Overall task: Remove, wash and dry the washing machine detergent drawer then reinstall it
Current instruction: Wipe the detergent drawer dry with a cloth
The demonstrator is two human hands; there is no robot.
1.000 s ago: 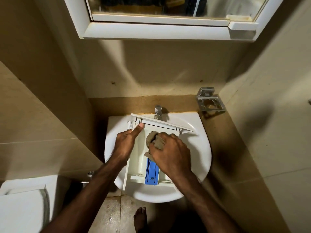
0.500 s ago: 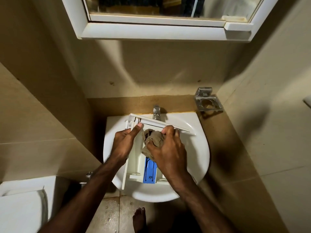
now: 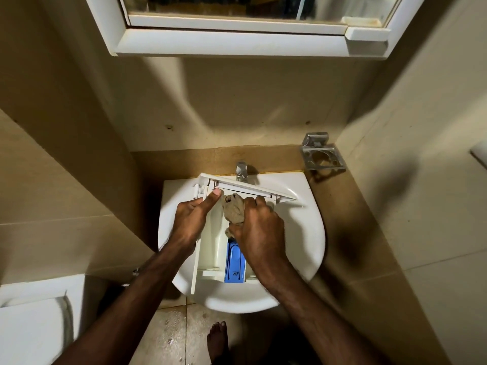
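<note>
Head view, looking down over a white ceramic wash basin (image 3: 303, 233) set against a tan tiled wall. White plastic detergent drawer (image 3: 210, 248) lies across the basin bowl, front panel toward the wall, rear end toward the person. Blue plastic insert (image 3: 234, 264) sits in the drawer's compartment near the rear end.

Left hand (image 3: 191, 222) grips the drawer's left side wall; thumb extends forward and its tip touches the inner corner beside the front panel. Right hand (image 3: 257, 230) is closed around a crumpled beige cloth (image 3: 234, 209), pressing it into the drawer's front compartment just behind the panel. Cloth is bunched; one end shows below the hand, just above the blue insert. Fingertips of the right hand reach the panel's inner edge.

Chrome tap (image 3: 241, 170) stands at the basin's back edge, just behind the drawer's front panel; no water stream visible. Metal wall-mounted holder (image 3: 322, 155) with round openings sits to the right of the tap, apart from the basin. White-framed mirror cabinet (image 3: 237, 40) hangs above. White toilet (image 3: 34, 320) at lower left. Bare foot (image 3: 217, 338) on the wet tiled floor below the basin.
</note>
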